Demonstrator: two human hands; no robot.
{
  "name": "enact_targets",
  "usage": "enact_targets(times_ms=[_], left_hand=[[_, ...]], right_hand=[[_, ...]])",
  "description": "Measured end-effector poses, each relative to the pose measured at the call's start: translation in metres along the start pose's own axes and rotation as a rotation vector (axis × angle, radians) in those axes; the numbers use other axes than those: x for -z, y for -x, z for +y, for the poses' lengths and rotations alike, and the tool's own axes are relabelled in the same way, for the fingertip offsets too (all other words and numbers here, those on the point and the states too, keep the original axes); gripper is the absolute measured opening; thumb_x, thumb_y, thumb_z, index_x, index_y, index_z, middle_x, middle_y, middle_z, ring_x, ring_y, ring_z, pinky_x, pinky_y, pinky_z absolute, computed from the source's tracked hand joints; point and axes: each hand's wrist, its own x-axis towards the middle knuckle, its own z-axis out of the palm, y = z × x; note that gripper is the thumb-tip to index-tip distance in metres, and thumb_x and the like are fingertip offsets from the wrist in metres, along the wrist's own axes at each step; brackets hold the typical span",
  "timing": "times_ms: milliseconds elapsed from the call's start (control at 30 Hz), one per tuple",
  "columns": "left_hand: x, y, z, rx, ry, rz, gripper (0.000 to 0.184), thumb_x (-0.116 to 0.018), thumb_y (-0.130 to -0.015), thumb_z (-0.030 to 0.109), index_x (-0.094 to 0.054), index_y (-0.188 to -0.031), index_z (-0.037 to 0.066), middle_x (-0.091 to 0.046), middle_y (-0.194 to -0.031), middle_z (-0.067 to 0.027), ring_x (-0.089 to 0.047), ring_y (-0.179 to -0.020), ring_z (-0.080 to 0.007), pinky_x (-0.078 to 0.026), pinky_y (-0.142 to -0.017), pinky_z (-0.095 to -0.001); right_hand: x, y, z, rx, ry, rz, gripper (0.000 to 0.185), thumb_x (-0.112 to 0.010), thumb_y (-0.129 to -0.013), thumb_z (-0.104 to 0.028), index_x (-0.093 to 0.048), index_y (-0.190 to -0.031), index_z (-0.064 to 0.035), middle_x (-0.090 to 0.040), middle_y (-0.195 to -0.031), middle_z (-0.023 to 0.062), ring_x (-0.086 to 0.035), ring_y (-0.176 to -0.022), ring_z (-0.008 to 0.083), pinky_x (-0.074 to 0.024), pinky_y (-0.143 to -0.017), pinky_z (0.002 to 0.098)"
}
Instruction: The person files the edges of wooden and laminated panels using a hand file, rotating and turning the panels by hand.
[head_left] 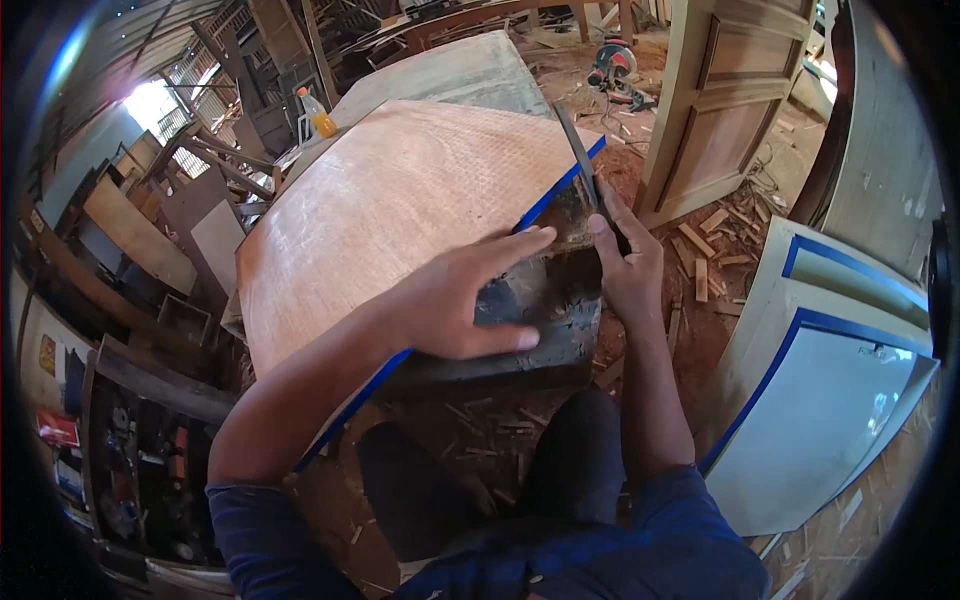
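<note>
A large plywood sheet (370,200) with a blue edge strip lies over a worn dark bench (560,345). My right hand (632,270) is closed round a long, thin, dark flat file (577,147). The file stands by the right end of the sheet's blue edge (562,196); whether it touches the edge I cannot tell. My left hand (455,300) is at the sheet's near edge with thumb and fingers apart, holding nothing. Its palm side is hidden.
A bottle of orange liquid (317,113) stands beyond the sheet. A red power saw (613,65) sits on the floor at the back. Right of me are a panelled wooden door (730,100) and a white panel with blue edging (810,420). Wood offcuts (702,280) litter the floor.
</note>
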Motion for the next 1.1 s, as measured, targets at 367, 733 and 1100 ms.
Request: enact_targets(times_ms=[367,733,1100], left_hand=[[0.041,-0.021,-0.192,0.398,-0.331,0.039,0.091,-0.046,-0.11,0.068,-0.031,-0.175,0.006,-0.027,-0.183,-0.0198,-0.017,-0.172,-0.0347,-0.011,-0.14,-0.0448],[0.043,-0.019,-0.184,0.423,-0.329,-0.01,0.09,-0.038,-0.113,0.07,-0.027,-0.177,0.008,-0.019,-0.185,-0.0177,-0.011,-0.173,-0.0319,-0.007,-0.14,-0.0437],[0.044,-0.018,-0.186,0.394,-0.334,0.001,0.089,-0.036,-0.112,0.07,-0.027,-0.177,0.009,-0.02,-0.185,-0.0181,-0.011,-0.173,-0.0322,-0.007,-0.14,-0.0449]], right_hand=[[0.039,0.033,-0.113,-0.03,0.626,-0.744,0.042,-0.074,-0.103,-0.021,-0.076,-0.144,-0.0311,-0.077,-0.099,0.0172,-0.076,-0.09,0.0352,-0.0583,-0.079,0.0461],[0.031,-0.029,-0.106,0.081,0.656,-0.875,0.036,-0.072,-0.104,-0.019,-0.078,-0.139,-0.0218,-0.082,-0.109,0.0144,-0.078,-0.096,0.0365,-0.0597,-0.087,0.0441],[0.03,-0.045,-0.11,0.077,0.582,-0.866,0.034,-0.071,-0.106,-0.015,-0.079,-0.14,-0.0159,-0.083,-0.12,0.0115,-0.079,-0.103,0.0239,-0.0602,-0.091,0.0372]])
